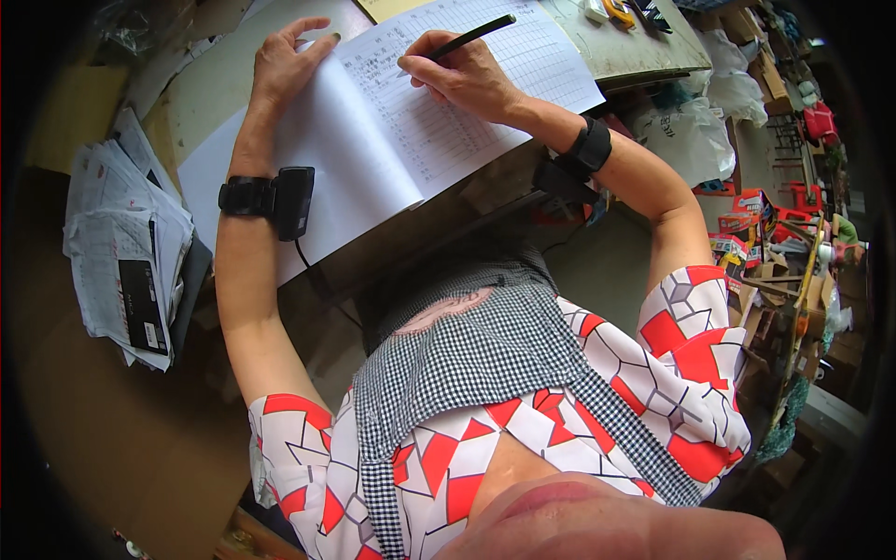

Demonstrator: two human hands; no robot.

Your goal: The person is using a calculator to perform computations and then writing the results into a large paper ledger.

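Observation:
An open ledger (457, 140) with ruled, partly handwritten pages lies on the desk in front of me. My right hand (467, 79) grips a black pen (474, 35) and rests on the right-hand page, the pen's upper end pointing to the far right. The pen's tip is hidden by my fingers. On the left, a blank white page (336, 154) curls up toward the ledger's middle. My left hand (287, 61) lies over this page's far part, thumb and forefinger apart, holding nothing. Each of my wrists wears a black strap with a small device.
A thick stack of papers (117, 243) stands at the left by the desk (611, 42). At the desk's far right lie a yellow-and-black tool (618, 12) and a small white object (595, 10). White plastic bags (686, 140) and red boxes (747, 219) crowd the right side.

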